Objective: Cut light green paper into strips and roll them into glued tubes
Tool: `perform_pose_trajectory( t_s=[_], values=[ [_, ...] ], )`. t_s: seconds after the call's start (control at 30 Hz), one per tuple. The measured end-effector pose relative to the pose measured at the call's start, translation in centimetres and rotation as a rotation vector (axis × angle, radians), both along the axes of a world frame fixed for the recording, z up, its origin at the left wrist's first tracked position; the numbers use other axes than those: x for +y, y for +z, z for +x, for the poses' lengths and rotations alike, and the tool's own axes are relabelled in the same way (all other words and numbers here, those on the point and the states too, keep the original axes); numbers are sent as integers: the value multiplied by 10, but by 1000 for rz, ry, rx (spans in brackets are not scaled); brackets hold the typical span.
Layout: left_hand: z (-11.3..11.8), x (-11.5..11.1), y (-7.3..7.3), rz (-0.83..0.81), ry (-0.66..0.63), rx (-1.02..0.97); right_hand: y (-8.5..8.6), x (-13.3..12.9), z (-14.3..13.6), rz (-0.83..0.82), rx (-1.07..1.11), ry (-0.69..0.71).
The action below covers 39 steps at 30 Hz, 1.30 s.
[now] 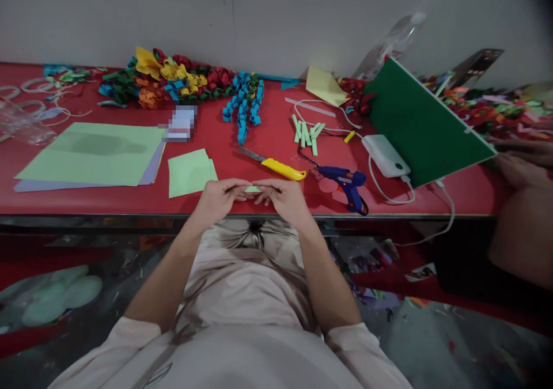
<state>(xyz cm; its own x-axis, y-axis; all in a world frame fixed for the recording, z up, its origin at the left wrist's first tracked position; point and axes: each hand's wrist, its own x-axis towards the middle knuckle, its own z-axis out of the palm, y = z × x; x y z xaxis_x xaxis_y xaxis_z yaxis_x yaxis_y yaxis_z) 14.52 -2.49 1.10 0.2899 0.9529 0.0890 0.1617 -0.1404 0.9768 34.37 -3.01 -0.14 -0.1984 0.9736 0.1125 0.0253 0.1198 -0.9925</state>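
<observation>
A small light green paper strip point(253, 189) is pinched between my left hand point(221, 199) and my right hand point(281, 200), just over the front edge of the red table. My fingers cover most of it. Left of my hands lie light green paper squares point(190, 173). A yellow utility knife point(283, 169) with its blade out rests right behind my hands. Several folded green strips point(306, 132) lie beyond it in a small pile. To the right is a blue glue gun point(343, 182) on its side.
Large green sheets point(90, 153) lie at left. Blue paper chains point(243, 104) and a colourful chain heap point(173, 80) are at the back. A white power bank point(386, 155) with cables sits by a leaning green board point(425, 124). Another person's hand point(525, 161) is at right.
</observation>
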Motion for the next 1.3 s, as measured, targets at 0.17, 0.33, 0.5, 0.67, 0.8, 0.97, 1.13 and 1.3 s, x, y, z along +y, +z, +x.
perform_pose_trajectory(
  t_s=[0.17, 0.33, 0.5, 0.67, 0.8, 0.97, 1.13, 1.3],
  values=[
    [-4, 3, 6, -78, -33, -20, -1, 2, 5, -68, 34, 65],
    [-3, 4, 2, -37, -21, 34, 4, -1, 3, -55, -17, 38],
    [3, -2, -2, 145, 79, 107, 4, -3, -3, 43, -89, -33],
    [-2, 1, 2, -11, -37, -1, 5, -2, 6, 75, -48, 98],
    [-6, 7, 7, -84, -45, -21, 8, -2, 14, 68, -26, 159],
    [-4, 6, 10, -139, -21, -49, 9, -3, 12, 101, -43, 80],
    [-3, 1, 8, -90, -11, -15, 11, -5, 8, 10, -58, 11],
    [-1, 0, 9, -83, 14, -13, 12, -7, 8, 32, -86, -16]
  ],
)
